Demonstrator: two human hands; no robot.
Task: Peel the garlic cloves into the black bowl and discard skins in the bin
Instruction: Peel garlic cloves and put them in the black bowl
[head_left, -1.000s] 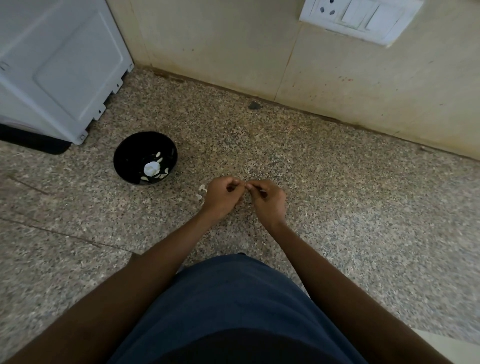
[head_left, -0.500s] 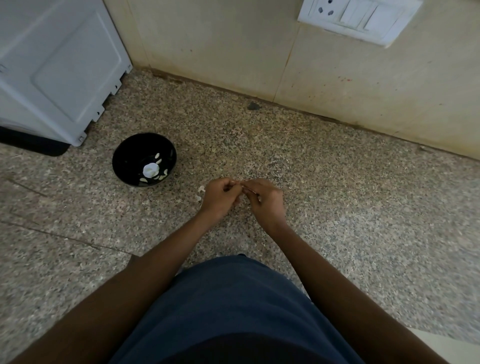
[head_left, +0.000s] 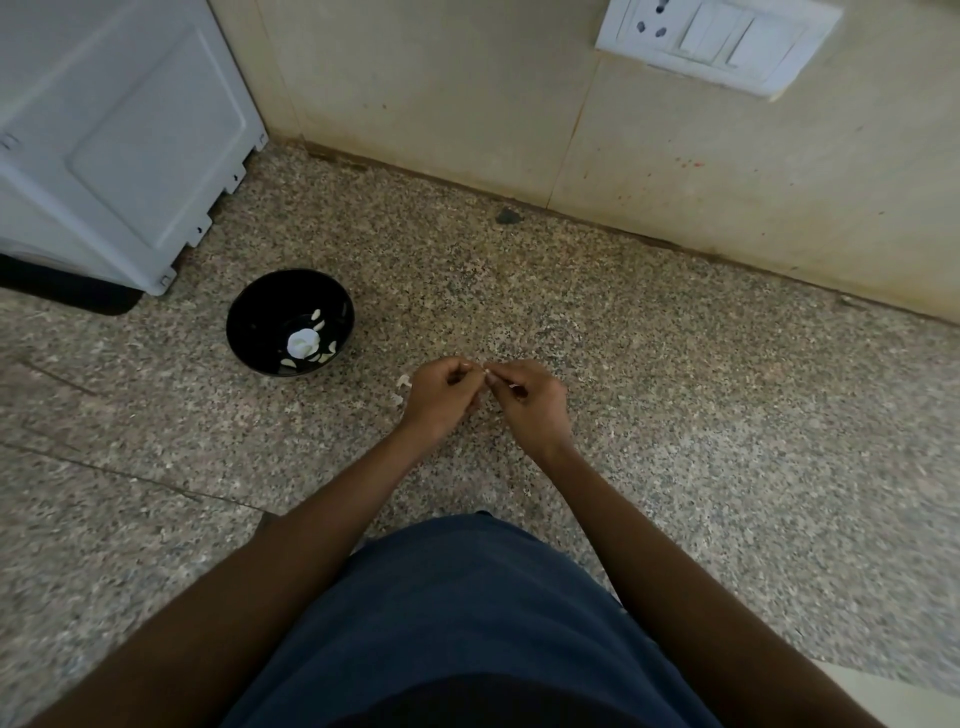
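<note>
Peeling is the step in hand, judging by how the two hands meet over the speckled stone surface (head_left: 675, 415). Nearest the camera, both forearms reach forward from a dark blue garment (head_left: 467, 613) and converge. The left hand (head_left: 441, 397) and the right hand (head_left: 527, 402) are brought together, fingers curled, their fingertips touching at a small pale speck that I take to be a garlic clove (head_left: 487, 371). It is almost wholly hidden between them, so whether its skin is partly off cannot be told.

Just to the left of the left hand, a few pale skin scraps (head_left: 401, 389) lie loose on the surface.

Further left and a little beyond the hands stands the black bowl (head_left: 249, 322), upright, with several pale cloves and one larger round white piece, perhaps the rest of the bulb, lying in its bottom. Beyond the bowl, a white appliance (head_left: 114, 140) stands against the wall. Far ahead and to the right of the hands, a white switch plate (head_left: 719, 41) is set in the beige wall. No bin is in view.

The next move, as I judge it, calls for stripping the skin fully with the fingertips, then carrying the bare clove leftward to drop it into the bowl. The scraps must also be gathered for the bin, wherever that stands.
</note>
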